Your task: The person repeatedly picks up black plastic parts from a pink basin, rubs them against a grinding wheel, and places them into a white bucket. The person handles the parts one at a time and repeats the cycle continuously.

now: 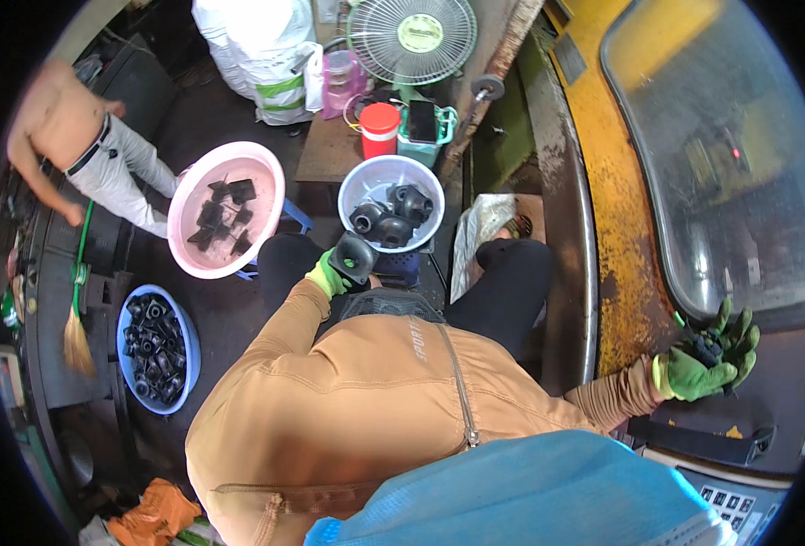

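Note:
My left hand [326, 277], in a green glove, is closed on a black funnel-shaped rubber part [355, 258] above my left thigh. Just beyond it a white-blue basin [346, 202] contains several similar black parts [391, 229]. Far out to the right, my right hand [704, 362], also green-gloved, is raised by the lower edge of the yellow machine's window [725, 164]. Its fingers are spread. A dark patch lies across the palm; whether it is a thing or the glove's own surface I cannot make out.
A pink basin [271, 168] with flat dark pieces stands ahead to the left. Below it, a blue basin [193, 350] is full of black parts. A person [75, 136] stands at far left beside a broom [77, 341]. A fan [412, 36] and red jug [380, 132] are ahead.

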`<action>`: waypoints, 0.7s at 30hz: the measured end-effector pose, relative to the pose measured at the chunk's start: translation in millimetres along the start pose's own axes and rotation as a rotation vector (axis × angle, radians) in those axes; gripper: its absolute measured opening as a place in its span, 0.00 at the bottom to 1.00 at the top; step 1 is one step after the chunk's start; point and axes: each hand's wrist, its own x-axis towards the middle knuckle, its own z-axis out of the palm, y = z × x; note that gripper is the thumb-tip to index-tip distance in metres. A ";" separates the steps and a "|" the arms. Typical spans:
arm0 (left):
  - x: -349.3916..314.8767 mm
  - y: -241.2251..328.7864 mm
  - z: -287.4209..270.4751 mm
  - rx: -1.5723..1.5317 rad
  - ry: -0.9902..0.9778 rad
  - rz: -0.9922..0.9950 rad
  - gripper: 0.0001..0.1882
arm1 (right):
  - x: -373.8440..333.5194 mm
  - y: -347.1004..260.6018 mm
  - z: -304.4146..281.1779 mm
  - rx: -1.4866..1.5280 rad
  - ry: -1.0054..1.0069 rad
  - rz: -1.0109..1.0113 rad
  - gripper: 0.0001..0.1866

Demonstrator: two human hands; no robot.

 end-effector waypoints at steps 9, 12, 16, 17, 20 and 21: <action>-8.0 35.0 -15.4 -0.290 -0.035 -0.229 0.17 | -0.1 -0.2 -4.6 -0.062 0.017 0.001 0.20; -7.9 41.1 -18.9 -0.154 -0.027 -0.109 0.18 | -0.6 -0.2 -6.1 -0.063 0.003 -0.006 0.20; -6.7 43.8 -20.6 -0.095 -0.011 -0.045 0.18 | -0.8 -0.4 -7.8 -0.063 -0.002 -0.009 0.20; -6.3 44.2 -20.7 -0.114 -0.014 -0.075 0.18 | -0.9 -0.6 -8.1 -0.068 -0.009 -0.011 0.20; -6.0 45.1 -20.5 -0.079 -0.022 -0.079 0.18 | -1.7 -1.4 -8.1 -0.066 -0.009 -0.014 0.20; -6.1 44.9 -20.3 -0.068 -0.019 -0.070 0.18 | -2.0 -1.7 -7.8 -0.064 -0.006 -0.014 0.20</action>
